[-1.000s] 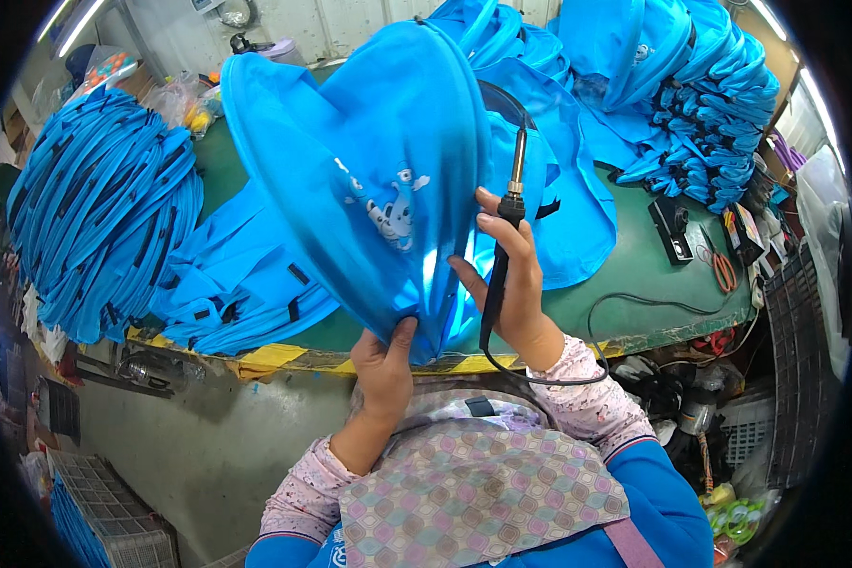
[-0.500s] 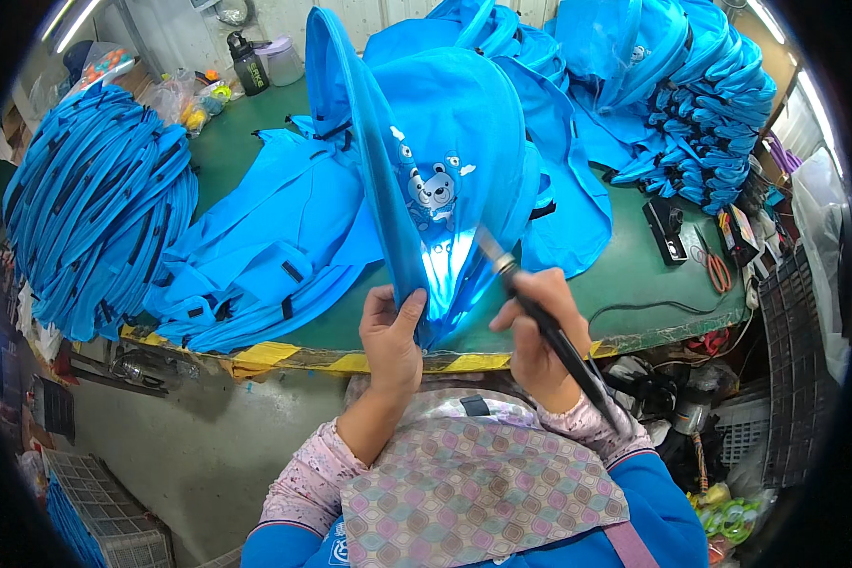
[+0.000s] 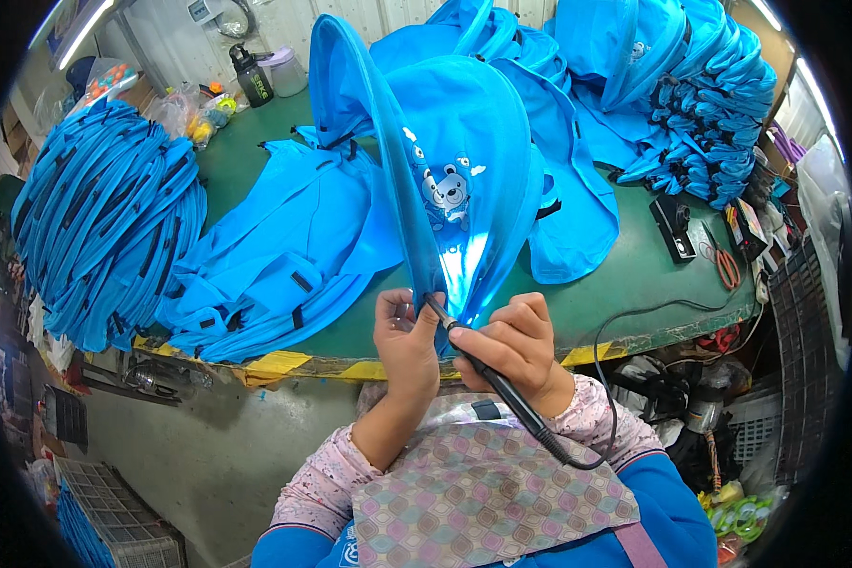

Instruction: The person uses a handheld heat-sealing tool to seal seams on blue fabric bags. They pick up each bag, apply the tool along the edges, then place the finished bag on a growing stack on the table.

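Note:
A blue fabric canopy (image 3: 483, 123) with a stiff rounded rim and a printed bear stands raised in front of me. My left hand (image 3: 410, 346) pinches its lower rim between thumb and fingers at the table's front edge. In my right hand (image 3: 513, 352) is a soldering iron (image 3: 509, 396) with a black handle and a cord. Its metal tip reaches the rim beside my left thumb; whether it presses into the cloth, I cannot tell. Bright light falls on the cloth just above the tip.
More blue canopies lie on the green table (image 3: 246, 142): a flat pile (image 3: 293, 246) at left and a heap (image 3: 710, 114) at back right. A large stack of blue hoops (image 3: 109, 227) stands far left. Scissors (image 3: 726, 265), a black box (image 3: 672, 230) and the iron's cord lie at right.
My right hand has brought the soldering iron down and left, so its tip now meets the rim by my left thumb. The canopy leans slightly more to the right.

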Motion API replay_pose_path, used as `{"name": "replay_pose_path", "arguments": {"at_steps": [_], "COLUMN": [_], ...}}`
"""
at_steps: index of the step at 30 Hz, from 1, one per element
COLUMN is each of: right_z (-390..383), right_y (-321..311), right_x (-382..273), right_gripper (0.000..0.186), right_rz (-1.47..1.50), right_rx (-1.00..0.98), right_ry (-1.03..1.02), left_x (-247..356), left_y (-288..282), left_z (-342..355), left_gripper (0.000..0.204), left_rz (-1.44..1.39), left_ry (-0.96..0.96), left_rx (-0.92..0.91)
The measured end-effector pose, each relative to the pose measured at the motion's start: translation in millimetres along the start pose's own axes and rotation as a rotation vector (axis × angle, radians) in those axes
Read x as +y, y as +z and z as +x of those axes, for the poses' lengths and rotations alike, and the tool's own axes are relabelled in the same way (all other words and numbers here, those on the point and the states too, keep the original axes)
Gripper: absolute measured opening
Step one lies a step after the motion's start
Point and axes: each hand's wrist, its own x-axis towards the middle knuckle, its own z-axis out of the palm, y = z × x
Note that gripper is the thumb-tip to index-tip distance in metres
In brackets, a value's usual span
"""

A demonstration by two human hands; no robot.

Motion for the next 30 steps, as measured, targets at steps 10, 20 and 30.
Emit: {"name": "replay_pose_path", "arguments": {"at_steps": [10, 20, 30], "right_z": [-15, 47, 36], "right_y": [-11, 49, 8], "right_x": [26, 78, 113], "right_gripper": [0.033, 0.065, 0.057], "right_rz": [0.075, 0.420, 0.481], "right_rx": [0.303, 0.427, 0.462], "right_ry": [0.394, 0.506, 0.225], "left_x": [26, 51, 117], "left_y": [11, 18, 75], "left_z": [-1, 9, 177], "left_gripper": [0.027, 0.083, 0.062], "left_rz": [-0.072, 1.003, 1.155], "left_ry": [-0.001, 0.347, 0.809], "left_rx": [0.030, -0.327, -0.169]}}
